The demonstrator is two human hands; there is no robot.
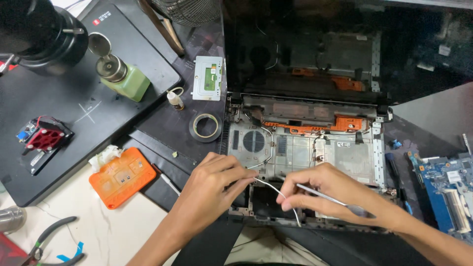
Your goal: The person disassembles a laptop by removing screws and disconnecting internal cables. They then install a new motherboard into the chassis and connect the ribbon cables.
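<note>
Pinching a white wire (276,191) over the laptop base (300,152), left hand (217,182) and right hand (320,189) fingers closed, right gripping tweezers (325,196).

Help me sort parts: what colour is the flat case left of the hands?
Orange case, head view.

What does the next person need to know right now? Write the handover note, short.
Left hand: pinches the white cable over the front edge of the opened laptop base.
Right hand: holds metal tweezers, tip at the same cable.
Laptop base: emptied shell, fan grille and orange bracket showing; the cable lies loose across it, not seated.
Blue circuit board sits out to the right; tape roll, green bottle and orange case to the left.
Done: board removed. Left: the cable is not yet routed.
</note>
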